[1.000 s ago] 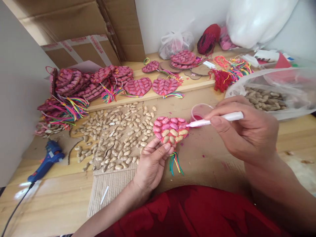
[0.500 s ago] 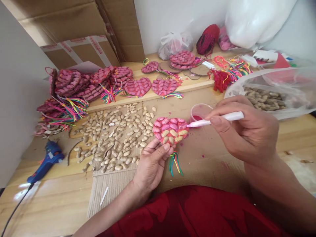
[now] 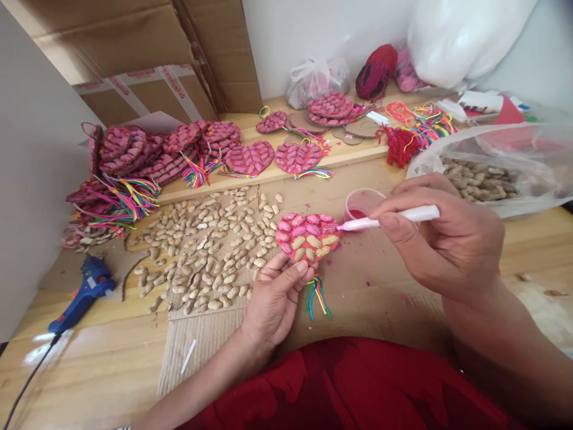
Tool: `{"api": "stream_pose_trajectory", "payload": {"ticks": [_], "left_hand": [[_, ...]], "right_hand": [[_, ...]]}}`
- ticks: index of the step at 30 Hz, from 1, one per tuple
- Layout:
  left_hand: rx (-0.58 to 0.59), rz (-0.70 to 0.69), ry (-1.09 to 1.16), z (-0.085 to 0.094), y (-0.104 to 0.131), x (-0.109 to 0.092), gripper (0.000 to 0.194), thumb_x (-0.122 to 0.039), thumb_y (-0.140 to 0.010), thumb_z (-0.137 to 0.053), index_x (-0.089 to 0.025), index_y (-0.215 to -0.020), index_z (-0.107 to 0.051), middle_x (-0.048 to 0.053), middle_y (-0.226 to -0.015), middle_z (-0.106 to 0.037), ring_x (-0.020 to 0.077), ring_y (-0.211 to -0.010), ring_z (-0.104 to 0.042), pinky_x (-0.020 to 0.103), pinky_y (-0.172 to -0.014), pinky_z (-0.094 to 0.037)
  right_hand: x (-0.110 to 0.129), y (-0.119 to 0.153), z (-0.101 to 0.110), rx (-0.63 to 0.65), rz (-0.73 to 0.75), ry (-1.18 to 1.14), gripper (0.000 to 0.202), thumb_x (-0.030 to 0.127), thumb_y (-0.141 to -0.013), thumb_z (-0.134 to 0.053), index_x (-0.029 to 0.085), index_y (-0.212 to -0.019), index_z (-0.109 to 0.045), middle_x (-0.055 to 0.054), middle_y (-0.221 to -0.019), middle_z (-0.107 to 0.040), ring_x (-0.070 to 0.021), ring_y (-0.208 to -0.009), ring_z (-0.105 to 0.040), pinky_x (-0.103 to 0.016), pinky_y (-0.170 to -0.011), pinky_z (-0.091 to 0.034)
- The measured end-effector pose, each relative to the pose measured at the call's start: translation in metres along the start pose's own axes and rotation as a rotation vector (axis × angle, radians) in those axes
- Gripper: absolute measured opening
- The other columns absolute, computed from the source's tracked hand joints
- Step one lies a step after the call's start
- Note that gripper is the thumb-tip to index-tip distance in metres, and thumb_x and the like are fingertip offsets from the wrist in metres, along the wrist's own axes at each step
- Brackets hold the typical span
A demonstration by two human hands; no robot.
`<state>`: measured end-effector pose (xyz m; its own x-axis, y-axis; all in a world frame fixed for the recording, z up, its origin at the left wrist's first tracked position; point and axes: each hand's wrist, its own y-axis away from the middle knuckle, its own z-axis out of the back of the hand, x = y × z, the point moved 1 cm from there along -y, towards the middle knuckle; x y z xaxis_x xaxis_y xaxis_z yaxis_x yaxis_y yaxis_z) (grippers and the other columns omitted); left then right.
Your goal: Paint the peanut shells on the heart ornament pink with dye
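Note:
My left hand (image 3: 284, 286) pinches the lower edge of a heart-shaped ornament (image 3: 308, 240) covered with peanuts. The upper peanuts are pink, while several lower ones keep their bare tan shells. A tassel of green, yellow and red cords (image 3: 319, 297) hangs below it. In my right hand (image 3: 443, 239) is a white paintbrush (image 3: 389, 218), its tip touching the right side of the heart at a pink peanut. Just behind the brush stands a clear plastic cup (image 3: 363, 203) with pink paint, partly covered by my right fingers.
Loose peanuts (image 3: 215, 251) lie spread over cardboard at left, with a blue glue gun (image 3: 85, 292) beyond them. Finished pink hearts (image 3: 250, 158) are piled along a raised wooden ledge. A plastic bag of peanuts (image 3: 478, 179) sits at right, near a red yarn tassel (image 3: 403, 146).
The heart and the brush have shifted very slightly left together. The brush tip stays against the same area, and both grips are the same.

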<state>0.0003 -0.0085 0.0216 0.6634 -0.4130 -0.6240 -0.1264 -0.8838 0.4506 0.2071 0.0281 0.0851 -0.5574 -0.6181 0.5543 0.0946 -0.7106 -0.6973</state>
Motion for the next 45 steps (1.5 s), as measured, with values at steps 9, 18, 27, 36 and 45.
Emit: {"api": "stream_pose_trajectory", "payload": {"ticks": [9,18,27,36,45], "left_hand": [[-0.005,0.009,0.000,-0.0004,-0.0011,0.0007,0.023,-0.006,-0.074,-0.077,-0.015,-0.095,-0.076,0.002,-0.091,-0.075,0.0084,-0.077,-0.070,0.013,-0.070,-0.059],[0.001,-0.002,-0.007,0.0009,-0.0012,0.0009,0.022,-0.007,-0.074,-0.078,-0.015,-0.093,-0.075,0.002,-0.091,-0.075,0.0091,-0.078,-0.071,0.013,-0.071,-0.059],[0.012,-0.009,-0.009,0.0017,-0.0010,0.0010,0.021,-0.008,-0.074,-0.078,-0.015,-0.093,-0.075,0.002,-0.091,-0.074,0.0090,-0.080,-0.070,0.013,-0.072,-0.058],[0.008,-0.010,-0.007,0.0014,-0.0014,0.0008,0.020,-0.009,-0.073,-0.079,-0.015,-0.092,-0.075,0.001,-0.091,-0.074,0.0085,-0.079,-0.070,0.013,-0.072,-0.058],[0.028,0.003,-0.025,-0.0005,-0.0005,0.0019,0.025,-0.007,-0.073,-0.078,-0.016,-0.096,-0.075,0.000,-0.091,-0.074,0.0079,-0.078,-0.069,0.015,-0.074,-0.057]], "right_hand": [[0.0002,-0.0001,-0.0002,0.006,0.007,0.012,0.009,0.014,-0.080,-0.069,0.019,-0.087,-0.069,-0.002,-0.079,-0.067,-0.0152,-0.079,-0.058,-0.036,-0.076,-0.048],[0.0008,0.0003,-0.0006,0.010,0.002,0.003,0.010,0.015,-0.081,-0.067,0.022,-0.089,-0.070,0.000,-0.080,-0.067,-0.0153,-0.078,-0.059,-0.036,-0.075,-0.048],[0.0024,0.0009,-0.0008,0.033,0.014,0.007,0.011,0.016,-0.081,-0.067,0.024,-0.088,-0.069,0.001,-0.080,-0.069,-0.0162,-0.079,-0.060,-0.037,-0.079,-0.048],[0.0010,0.0009,-0.0007,0.013,0.018,-0.003,0.013,0.013,-0.077,-0.069,0.021,-0.087,-0.070,-0.001,-0.078,-0.069,-0.0164,-0.079,-0.058,-0.036,-0.078,-0.047],[0.0036,0.0020,-0.0036,0.044,0.027,-0.014,0.012,0.016,-0.079,-0.068,0.022,-0.090,-0.070,0.000,-0.082,-0.070,-0.0154,-0.083,-0.060,-0.034,-0.080,-0.047]]}}
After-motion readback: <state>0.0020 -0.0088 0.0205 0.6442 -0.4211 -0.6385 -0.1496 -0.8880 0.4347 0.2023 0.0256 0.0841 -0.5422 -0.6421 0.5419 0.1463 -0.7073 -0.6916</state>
